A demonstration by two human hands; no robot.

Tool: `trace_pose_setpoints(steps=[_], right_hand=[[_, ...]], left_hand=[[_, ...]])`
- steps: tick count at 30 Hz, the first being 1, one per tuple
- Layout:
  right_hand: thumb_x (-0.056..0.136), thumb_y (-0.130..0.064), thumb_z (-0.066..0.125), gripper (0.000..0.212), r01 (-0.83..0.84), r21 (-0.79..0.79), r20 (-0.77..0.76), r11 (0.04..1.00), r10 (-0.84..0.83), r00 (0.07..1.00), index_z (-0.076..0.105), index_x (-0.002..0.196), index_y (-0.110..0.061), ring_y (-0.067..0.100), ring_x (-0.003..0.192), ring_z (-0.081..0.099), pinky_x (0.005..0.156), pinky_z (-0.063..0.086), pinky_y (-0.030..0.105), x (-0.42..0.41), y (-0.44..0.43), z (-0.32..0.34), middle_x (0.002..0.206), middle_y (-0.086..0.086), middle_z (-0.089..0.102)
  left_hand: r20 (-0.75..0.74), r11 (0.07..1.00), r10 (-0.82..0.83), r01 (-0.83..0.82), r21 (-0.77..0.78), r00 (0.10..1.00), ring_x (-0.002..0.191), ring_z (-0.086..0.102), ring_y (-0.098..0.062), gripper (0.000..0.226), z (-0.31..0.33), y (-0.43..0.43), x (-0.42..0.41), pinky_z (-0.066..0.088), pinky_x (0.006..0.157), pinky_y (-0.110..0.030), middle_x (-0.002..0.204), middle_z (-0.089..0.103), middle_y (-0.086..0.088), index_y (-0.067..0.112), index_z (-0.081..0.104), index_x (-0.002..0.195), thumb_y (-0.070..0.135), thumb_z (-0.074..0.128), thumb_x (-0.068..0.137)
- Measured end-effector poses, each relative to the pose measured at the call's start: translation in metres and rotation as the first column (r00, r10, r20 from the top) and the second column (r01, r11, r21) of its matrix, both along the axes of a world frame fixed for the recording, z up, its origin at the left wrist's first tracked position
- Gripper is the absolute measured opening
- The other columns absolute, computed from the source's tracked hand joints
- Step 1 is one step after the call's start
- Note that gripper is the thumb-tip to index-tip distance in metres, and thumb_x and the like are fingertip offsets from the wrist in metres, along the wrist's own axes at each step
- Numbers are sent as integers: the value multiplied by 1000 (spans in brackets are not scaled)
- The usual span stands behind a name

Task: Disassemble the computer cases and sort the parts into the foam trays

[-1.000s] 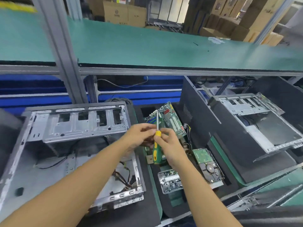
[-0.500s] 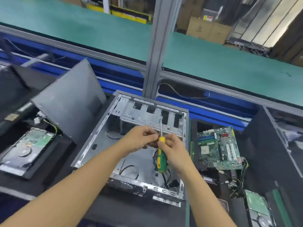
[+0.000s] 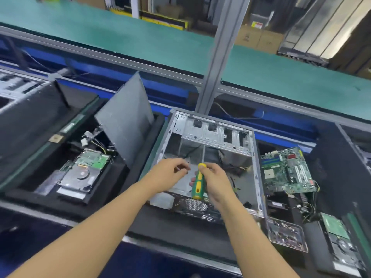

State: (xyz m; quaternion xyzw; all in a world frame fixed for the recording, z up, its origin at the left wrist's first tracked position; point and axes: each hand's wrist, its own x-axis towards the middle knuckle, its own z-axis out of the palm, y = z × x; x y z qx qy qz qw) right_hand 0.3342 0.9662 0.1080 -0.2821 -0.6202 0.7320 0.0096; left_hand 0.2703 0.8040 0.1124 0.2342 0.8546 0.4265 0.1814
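Left hand (image 3: 169, 173) has slipped off the screwdriver (image 3: 197, 184) to its nine o'clock, fingers curled on what I cannot tell, while right hand (image 3: 215, 181) clasps the handle upright over the open computer case (image 3: 212, 133), dead centre, presumably readying the next unscrewing.

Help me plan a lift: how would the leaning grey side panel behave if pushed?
The side panel is a thin, flat sheet, so probably stiff and fairly light. It stands tilted on its lower edge in the foam tray, so a push would likely tip it, perhaps onto the hard drive.
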Motion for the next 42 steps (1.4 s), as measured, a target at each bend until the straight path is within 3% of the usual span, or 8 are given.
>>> trace_pose_setpoints(steps=[6, 10, 15, 21, 28, 32, 35, 42], right_hand=[[98, -11, 61, 15, -25, 66, -59, 998, 28, 998, 52, 110, -12, 33, 86, 72, 84, 58, 59, -6, -85, 10, 106, 25, 66], [96, -21, 64, 13, -88, 177, -27, 980, 94, 995, 55, 105, -19, 26, 83, 71, 70, 59, 39, -23, -130, 24, 101, 12, 72], [96, -20, 65, 14, -216, 288, 32, 933, 216, 976, 57, 104, -13, 27, 72, 64, 63, 55, 38, -49, -168, 32, 98, 19, 71], [95, -22, 60, 37, -381, 472, 118, 795, 371, 921, 54, 131, -15, 27, 100, 66, 90, 56, 49, -55, -180, 28, 110, 2, 65], [91, -22, 51, 21, -589, 535, 241, 606, 558, 794, 61, 80, -37, 20, 73, 66, 57, 48, 26, -23, -158, 28, 81, -5, 67], [90, -15, 49, 23, -492, 430, 196, 757, 453, 870, 64, 82, -31, 16, 63, 65, 62, 56, 34, -18, -137, 32, 78, 7, 71], [91, -9, 49, 19, -374, 309, 152, 874, 343, 927, 67, 92, -17, 14, 60, 63, 60, 55, 29, -18, -116, 31, 78, 6, 73], [94, -5, 50, 17, -181, 184, 121, 966, 160, 980, 66, 97, -9, 18, 62, 60, 59, 55, 29, -16, -85, 17, 74, 4, 69]], left_hand=[[186, 965, 19, -67, 254, 982, 72, 65, -5, 9, 13, -58, 0, 52, 61, -29, 81, 71, 11, 34, 67, 99, 38, 60, 95], [250, 956, -26, -49, 288, 968, 73, 61, -5, 32, 17, -115, -6, 50, 61, -22, 95, 70, 13, 49, 66, 111, 60, 67, 81], [274, 943, 23, -112, 312, 961, 79, 68, -5, 35, 10, -158, -14, 52, 68, -21, 96, 75, 8, 37, 67, 115, 20, 76, 85], [306, 928, 231, -303, 216, 924, 82, 64, -15, 30, -19, -162, -21, 50, 73, -32, 93, 75, -10, 31, 71, 108, 12, 74, 85], [323, 925, 380, -358, -129, 866, 44, 44, -9, 24, -79, -117, -31, 35, 37, -18, 42, 51, 10, 20, 57, 56, 10, 60, 79], [305, 928, 365, -319, -191, 879, 53, 56, -16, 18, -98, -85, -41, 45, 40, -20, 56, 60, 4, 22, 61, 63, 18, 64, 79], [238, 912, 391, -340, -230, 889, 80, 66, -25, 2, -109, -69, -49, 57, 71, -31, 84, 71, -6, 17, 69, 86, 18, 67, 86], [217, 907, 404, -358, -221, 889, 105, 62, -39, 31, -128, -64, -53, 52, 89, -45, 117, 62, -20, 10, 67, 118, 30, 53, 99]])
